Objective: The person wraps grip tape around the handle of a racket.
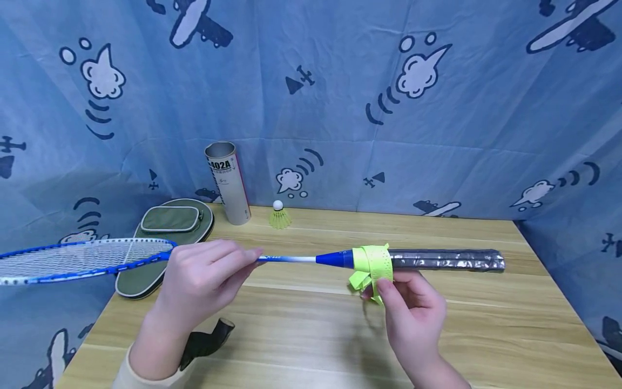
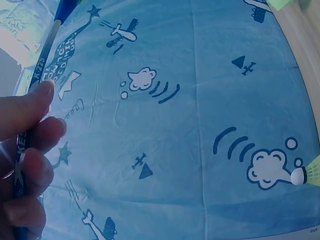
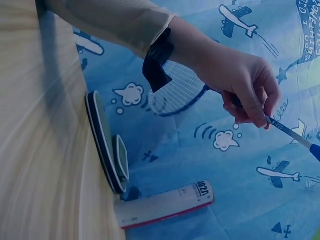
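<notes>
A blue and white badminton racket (image 1: pixel 291 259) is held level across the head view, its strung head at the left. My left hand (image 1: pixel 209 275) grips the shaft; in the left wrist view the fingers of that left hand (image 2: pixel 35 160) curl round it. Bright yellow-green grip tape (image 1: pixel 375 262) is wound round the upper handle beside the blue cone, and a loose tail hangs under it. With thumb and fingers, my right hand (image 1: pixel 415 316) pinches this tape below the handle. The rest of the handle (image 1: pixel 447 260) is dark and shiny.
A green zipped case (image 1: pixel 167 227) lies at the table's left, behind the racket head. Near the back edge stand an uncapped shuttlecock tube (image 1: pixel 230 189) and a yellow shuttlecock (image 1: pixel 279 216). Blue patterned cloth (image 1: pixel 316 108) hangs behind the wooden table (image 1: pixel 301 335).
</notes>
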The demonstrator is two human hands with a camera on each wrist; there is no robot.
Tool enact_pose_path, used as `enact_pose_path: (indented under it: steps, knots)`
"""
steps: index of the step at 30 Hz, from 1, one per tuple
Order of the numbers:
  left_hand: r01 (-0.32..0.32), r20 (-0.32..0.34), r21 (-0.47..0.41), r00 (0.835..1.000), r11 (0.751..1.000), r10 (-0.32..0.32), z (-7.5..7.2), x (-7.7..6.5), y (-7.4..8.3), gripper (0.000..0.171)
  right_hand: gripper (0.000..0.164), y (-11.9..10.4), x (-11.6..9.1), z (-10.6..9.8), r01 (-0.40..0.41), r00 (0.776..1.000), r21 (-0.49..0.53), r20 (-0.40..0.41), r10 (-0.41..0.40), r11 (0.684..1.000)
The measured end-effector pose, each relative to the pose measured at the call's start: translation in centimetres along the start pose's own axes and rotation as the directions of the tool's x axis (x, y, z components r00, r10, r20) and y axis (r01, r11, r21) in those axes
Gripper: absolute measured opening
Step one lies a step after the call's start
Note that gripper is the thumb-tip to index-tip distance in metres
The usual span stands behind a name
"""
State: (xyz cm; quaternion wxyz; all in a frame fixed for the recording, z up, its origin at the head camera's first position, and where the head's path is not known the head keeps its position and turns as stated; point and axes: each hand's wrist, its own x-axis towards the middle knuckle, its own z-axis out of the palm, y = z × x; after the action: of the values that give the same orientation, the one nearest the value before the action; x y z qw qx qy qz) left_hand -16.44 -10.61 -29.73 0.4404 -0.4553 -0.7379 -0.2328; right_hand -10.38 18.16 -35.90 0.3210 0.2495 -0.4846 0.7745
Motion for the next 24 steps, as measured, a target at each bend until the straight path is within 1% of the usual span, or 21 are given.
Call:
enact_pose_path:
  steps: [2,4,9,13,16,18,22,24]
  knots:
    - [0.004,0.000,0.007,1.000,1.000,-0.004,-0.01,0.04,0.06,0.026,0.023,0.04,0.10,0.02,0.008,0.999,0.057,0.031,-0.010,0.998]
    - [0.007,0.000,0.015,1.000,1.000,-0.007,0.01,0.08,0.09,0.026,0.024,0.04,0.19,0.05,0.006,1.000,0.065,0.029,-0.008,0.998]
    - [0.017,0.000,0.020,1.000,1.000,-0.017,-0.01,0.05,0.17,0.027,0.026,-0.15,0.21,0.04,-0.042,0.999,-0.026,-0.031,0.041,0.999]
    - [-0.004,-0.042,0.018,0.999,1.000,0.005,0.12,0.22,0.16,0.027,0.020,-0.17,0.19,-0.05,-0.070,0.995,-0.059,-0.072,0.066,0.996]
    - [-0.019,-0.090,0.032,0.996,0.999,0.022,0.32,0.39,0.19,0.026,0.016,-0.09,0.20,-0.07,-0.067,0.995,-0.063,-0.081,0.062,0.996]
    - [-0.017,-0.110,0.037,0.994,0.999,0.021,0.43,0.41,0.22,0.026,0.017,-0.05,0.18,-0.07,-0.063,0.995,-0.072,-0.085,0.056,0.995]
    - [-0.002,-0.119,0.018,0.993,1.000,0.004,0.51,0.30,0.16,0.026,0.022,-0.11,0.05,-0.08,-0.059,0.996,-0.106,-0.066,0.052,0.993]
    - [0.007,-0.107,0.001,0.994,1.000,-0.007,0.46,0.20,0.05,0.026,0.024,-0.20,-0.02,-0.08,-0.058,0.997,-0.128,-0.052,0.052,0.990]
